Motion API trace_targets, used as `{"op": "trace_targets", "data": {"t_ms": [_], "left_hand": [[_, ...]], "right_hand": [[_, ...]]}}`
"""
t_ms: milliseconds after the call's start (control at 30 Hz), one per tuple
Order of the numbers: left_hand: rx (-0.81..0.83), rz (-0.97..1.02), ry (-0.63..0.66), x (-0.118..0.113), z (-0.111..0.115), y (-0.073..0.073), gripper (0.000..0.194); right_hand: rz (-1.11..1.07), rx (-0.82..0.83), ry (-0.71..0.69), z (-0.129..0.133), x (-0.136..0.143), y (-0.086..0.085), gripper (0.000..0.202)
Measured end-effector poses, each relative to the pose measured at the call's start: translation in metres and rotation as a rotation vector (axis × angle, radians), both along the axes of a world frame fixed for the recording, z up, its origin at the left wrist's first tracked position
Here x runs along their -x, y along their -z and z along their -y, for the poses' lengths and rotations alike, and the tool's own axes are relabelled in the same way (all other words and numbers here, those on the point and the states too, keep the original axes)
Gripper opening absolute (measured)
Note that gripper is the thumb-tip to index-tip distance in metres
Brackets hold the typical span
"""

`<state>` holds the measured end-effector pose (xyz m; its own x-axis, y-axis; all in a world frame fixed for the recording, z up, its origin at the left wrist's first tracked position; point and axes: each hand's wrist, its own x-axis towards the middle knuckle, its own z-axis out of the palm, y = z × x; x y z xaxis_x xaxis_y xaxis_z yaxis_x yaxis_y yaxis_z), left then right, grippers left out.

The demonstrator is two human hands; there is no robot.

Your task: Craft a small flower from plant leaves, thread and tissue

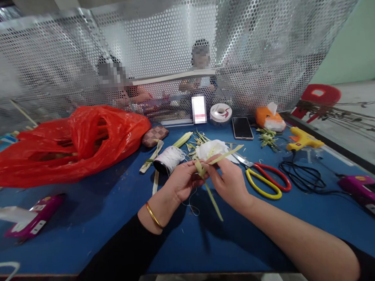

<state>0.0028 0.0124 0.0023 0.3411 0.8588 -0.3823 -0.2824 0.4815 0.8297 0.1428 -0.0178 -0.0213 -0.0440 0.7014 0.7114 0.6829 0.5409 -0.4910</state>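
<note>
Both hands meet over the middle of the blue table, fingers closed on a pale green leaf strip (213, 200). My left hand (185, 179), with a gold bangle at the wrist, pinches its looped upper part. My right hand (228, 178) grips the same piece from the other side, and one flat end sticks out up to the right. The other end hangs down below the fingers. Thin thread (194, 209) curls beneath my left hand. Just behind lie a white thread spool (170, 158), crumpled white tissue (212, 149) and cut leaf scraps (200, 138).
Scissors (264, 180) with red and yellow handles lie right of my hands. Farther right are a yellow glue gun (304, 139), black cable (302, 177) and a purple device (369, 196). A phone (242, 128) lies behind. Left stands a red plastic bag (68, 144). A perforated metal panel (167, 35) closes the back.
</note>
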Motion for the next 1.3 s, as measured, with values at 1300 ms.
{"op": "trace_targets", "data": {"t_ms": [1300], "left_hand": [[0.242, 0.201, -0.098, 0.002, -0.006, -0.005, 0.018]], "right_hand": [[-0.964, 0.802, -0.344, -0.006, 0.006, -0.007, 0.052]]}}
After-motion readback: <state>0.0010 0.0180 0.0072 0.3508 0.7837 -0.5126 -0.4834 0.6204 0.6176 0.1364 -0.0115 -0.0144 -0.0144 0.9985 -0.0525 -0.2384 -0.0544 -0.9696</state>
